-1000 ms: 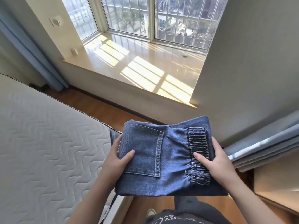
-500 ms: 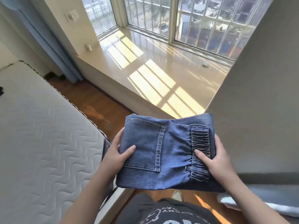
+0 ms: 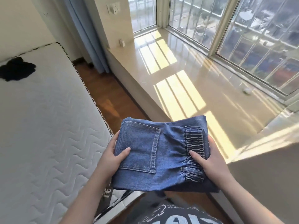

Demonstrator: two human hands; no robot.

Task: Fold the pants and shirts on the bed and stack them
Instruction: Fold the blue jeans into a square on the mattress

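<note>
Since a second ago the view has swung left, so more of the mattress [image 3: 42,120] shows now, and a crumpled black garment [image 3: 17,69] has come into sight near its far end. Meanwhile the folded jeans [image 3: 160,154] haven't changed at all in how they're held.

Both hands have the denim bundle up in the air, over the strip of wooden floor [image 3: 111,101] between the bed and the window ledge [image 3: 202,81], just off the mattress edge. Left hand [image 3: 111,157] grips the left side, thumb lying on top right at the back pocket [image 3: 142,146], fingers tucked underneath. Right hand [image 3: 210,160] grips the right side the same way, thumb pressed onto the elastic waistband [image 3: 194,152] (that gathered, darker strip), fingers hidden below the fabric.

Jeans are folded into a compact rectangle, pocket side up, roughly level.

Sun stripes fall across the glossy ledge, a blue curtain [image 3: 84,34] hangs in the corner, and a wall socket [image 3: 114,8] sits just above the ledge's end.
</note>
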